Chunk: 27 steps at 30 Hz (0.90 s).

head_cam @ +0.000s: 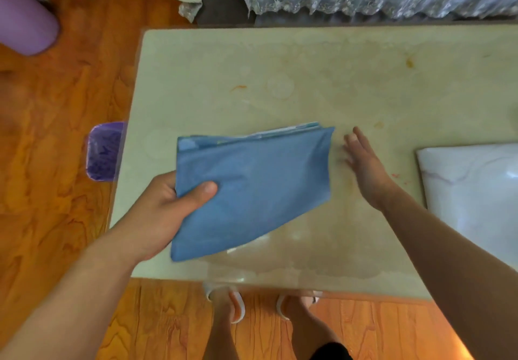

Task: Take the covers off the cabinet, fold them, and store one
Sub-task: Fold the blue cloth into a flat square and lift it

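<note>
You hold the folded blue cover (pixel 252 188) by its near-left corner over the tabletop (pixel 280 65).

Your left hand (pixel 165 208) pinches it, thumb on top, so the layers stay together; your right hand (pixel 364 166) hovers just right of it, fingers spread and holding nothing, likely ready to smooth.

Bare table (pixel 308 74) beyond; white slab (pixel 476 191) blocks right

The left hand (pixel 168 208) grips a folded blue cover (pixel 252 188) by its near-left edge, thumb on top, over the beige marble-look tabletop (pixel 308 74). The right hand (pixel 364 163) hovers flat and open just beside the cover's right edge. A white folded cover (pixel 476 191) lies at the table's right. A purple wastebasket (pixel 103 152) stands on the wood floor (pixel 56 135).
</note>
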Tool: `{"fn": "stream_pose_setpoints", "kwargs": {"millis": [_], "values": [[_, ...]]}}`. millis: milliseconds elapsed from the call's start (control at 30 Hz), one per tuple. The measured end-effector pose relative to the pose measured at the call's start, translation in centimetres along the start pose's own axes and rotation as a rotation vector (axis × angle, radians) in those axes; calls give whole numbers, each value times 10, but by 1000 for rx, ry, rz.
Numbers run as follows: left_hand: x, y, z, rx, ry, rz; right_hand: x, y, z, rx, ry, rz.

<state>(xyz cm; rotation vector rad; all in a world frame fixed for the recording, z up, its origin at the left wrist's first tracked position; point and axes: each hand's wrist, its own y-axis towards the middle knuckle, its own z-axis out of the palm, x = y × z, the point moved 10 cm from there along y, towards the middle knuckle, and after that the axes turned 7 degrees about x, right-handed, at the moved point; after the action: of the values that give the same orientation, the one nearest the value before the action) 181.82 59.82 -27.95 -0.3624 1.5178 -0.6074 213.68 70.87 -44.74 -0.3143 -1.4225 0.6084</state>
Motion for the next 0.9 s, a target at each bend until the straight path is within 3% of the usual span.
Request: {"fn": "stream_pose_setpoints", "kwargs": {"millis": [67, 133, 233, 367, 567, 733, 800, 900], "values": [[9, -40, 4, 13, -126, -19, -16, -33, 24, 172, 216, 146], [23, -73, 2, -44, -252, -59, -42, -74, 60, 362, 193, 272], [45, -115, -2, -101, -312, -174, -85, -137, 110, 488, 210, 467], [53, -156, 6, 20, -259, -226, -134, -190, 155, 472, 321, 619], [85, -216, -3, 56, -273, -193, -193, -247, 212, 464, 445, 607], [133, -291, -42, -49, -390, -146, -186, -304, 218, 449, 439, 499], [163, -322, -60, -154, -419, -179, -183, -330, 202, 397, 427, 508], [204, -347, -57, -185, -431, -244, -173, -361, 180, 338, 406, 503]]}}
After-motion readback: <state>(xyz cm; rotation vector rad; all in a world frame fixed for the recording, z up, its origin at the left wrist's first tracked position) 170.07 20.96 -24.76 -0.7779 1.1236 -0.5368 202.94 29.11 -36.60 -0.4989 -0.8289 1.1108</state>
